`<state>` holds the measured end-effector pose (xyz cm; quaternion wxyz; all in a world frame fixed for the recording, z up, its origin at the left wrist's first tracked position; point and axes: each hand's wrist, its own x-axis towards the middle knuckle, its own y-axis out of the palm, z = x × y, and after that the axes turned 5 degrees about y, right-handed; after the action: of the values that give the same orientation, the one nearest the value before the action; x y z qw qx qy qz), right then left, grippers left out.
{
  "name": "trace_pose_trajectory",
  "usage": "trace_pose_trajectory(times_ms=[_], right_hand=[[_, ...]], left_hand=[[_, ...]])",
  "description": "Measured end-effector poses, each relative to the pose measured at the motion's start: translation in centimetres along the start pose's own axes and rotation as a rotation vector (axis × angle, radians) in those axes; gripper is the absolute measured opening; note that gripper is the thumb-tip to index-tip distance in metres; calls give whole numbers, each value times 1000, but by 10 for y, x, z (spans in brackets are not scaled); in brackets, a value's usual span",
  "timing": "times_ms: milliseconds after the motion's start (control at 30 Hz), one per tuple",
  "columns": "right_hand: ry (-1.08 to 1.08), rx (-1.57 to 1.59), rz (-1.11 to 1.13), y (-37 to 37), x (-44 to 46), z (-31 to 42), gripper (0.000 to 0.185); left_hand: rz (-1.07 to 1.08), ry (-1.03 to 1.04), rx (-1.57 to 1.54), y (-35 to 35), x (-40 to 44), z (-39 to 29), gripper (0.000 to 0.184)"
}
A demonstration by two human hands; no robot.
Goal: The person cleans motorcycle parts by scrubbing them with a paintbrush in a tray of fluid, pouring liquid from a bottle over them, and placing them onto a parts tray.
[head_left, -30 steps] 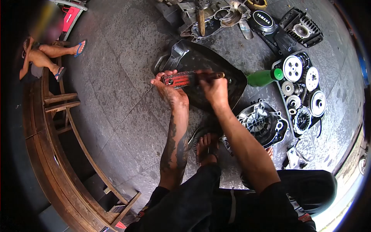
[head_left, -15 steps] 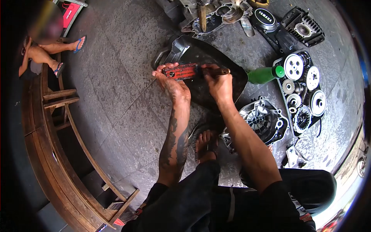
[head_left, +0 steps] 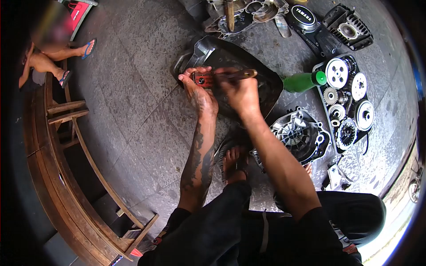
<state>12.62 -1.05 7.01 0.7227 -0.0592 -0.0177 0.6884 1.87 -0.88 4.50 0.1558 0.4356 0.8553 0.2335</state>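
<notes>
My left hand (head_left: 202, 98) is closed around the near end of a red slotted part (head_left: 203, 80) with a round hole in it. Over the part's other end, my right hand (head_left: 242, 95) grips a brush (head_left: 246, 74) by its brown wooden handle. The fingers of that hand are smeared by motion, and the bristles cannot be made out. Both hands are above a dark, wet pan (head_left: 266, 88) on the floor, which has a silvery patch at its upper left corner. A green bottle (head_left: 301, 83) with a green cap lies against the pan's right side.
A tray of gears (head_left: 350, 102) lies at right. Below the bottle is an engine cover (head_left: 297, 135). More engine castings (head_left: 253, 17), a Yamaha cover (head_left: 303, 17) and a finned cylinder (head_left: 348, 29) sit at the top. A wooden bench (head_left: 62, 186) and a seated person (head_left: 49, 66) are at left.
My right hand has moved left along the red part with the brush, covering more of it, and the handle has swung. My left hand keeps its hold, nearly in place.
</notes>
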Motion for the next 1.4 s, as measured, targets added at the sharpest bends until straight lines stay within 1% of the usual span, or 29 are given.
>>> trace_pose_trajectory(times_ms=[33,100,167,200,233,333,433,467,533,567,600,633,700,767,800,833,900,933,967,1000,1067,1100,1133,1167,1233,1300,1333,1367,1400], right_hand=[[-69,79,59,10,-1,9,25],[-63,229,129,26,-2,22,25],[40,388,125,26,1,6,21],[68,237,70,16,4,-1,20],[98,88,14,4,7,-8,20],[171,-91,-80,-9,13,-39,19],[113,16,-57,6,7,-29,18],[99,75,-13,11,2,-3,17],[76,235,79,25,-1,21,19],[92,306,125,27,-3,31,20],[20,370,83,27,-3,27,19],[9,291,36,18,-1,23,16],[148,134,-58,2,7,-8,17],[101,-75,-162,-6,10,-36,20],[157,-94,-135,-7,7,-28,22],[89,-88,-107,-1,3,-26,17],[23,48,-19,16,-9,3,20],[-139,70,-12,29,-9,12,22],[-299,95,-5,38,-9,19,24],[-113,214,90,40,-13,23,22],[-69,158,73,28,-9,15,23],[-32,97,64,19,-4,7,23],[81,68,-17,9,0,-6,16],[39,-32,-113,2,4,-30,16],[81,-19,-129,-6,4,-39,16],[77,-132,-48,3,-2,-7,21],[77,-42,26,11,-8,16,21],[-63,87,55,28,-10,16,20],[-53,158,92,33,-11,24,20]], left_hand=[[26,-19,14,2,0,0,51],[2,-2,13,2,1,-5,53],[-39,34,1,1,7,-15,57],[-8,63,-103,-10,15,-11,53],[-13,68,-100,-11,15,-14,53],[-12,51,-37,-10,13,-12,54],[-37,54,23,-11,10,-2,53],[-40,52,21,-7,9,-2,53],[-174,30,38,-5,8,-2,53],[-174,31,41,-3,9,-7,53],[-128,45,-13,-4,11,-12,53],[-81,63,-71,-5,14,-16,52],[-72,49,-86,-11,16,-18,51],[-97,47,-51,-16,17,-10,51],[-86,31,-77,-17,17,-4,51],[-88,27,-81,-19,16,3,51],[-66,-43,-169,-16,13,9,53],[-68,34,110,-20,10,9,52],[-70,33,113,-19,10,4,52],[-93,45,147,-16,11,-3,52],[-115,61,181,-11,13,-14,52],[-117,31,34,-9,15,-17,52],[-115,-3,-111,-6,17,-21,52],[-115,-4,-110,-7,18,-20,52],[-119,22,-67,-12,18,-8,50],[-141,-7,-34,-3,9,-6,51],[-121,23,109,-10,9,1,52],[-101,54,253,-23,11,13,53],[-21,-133,-203,-23,24,6,54]])
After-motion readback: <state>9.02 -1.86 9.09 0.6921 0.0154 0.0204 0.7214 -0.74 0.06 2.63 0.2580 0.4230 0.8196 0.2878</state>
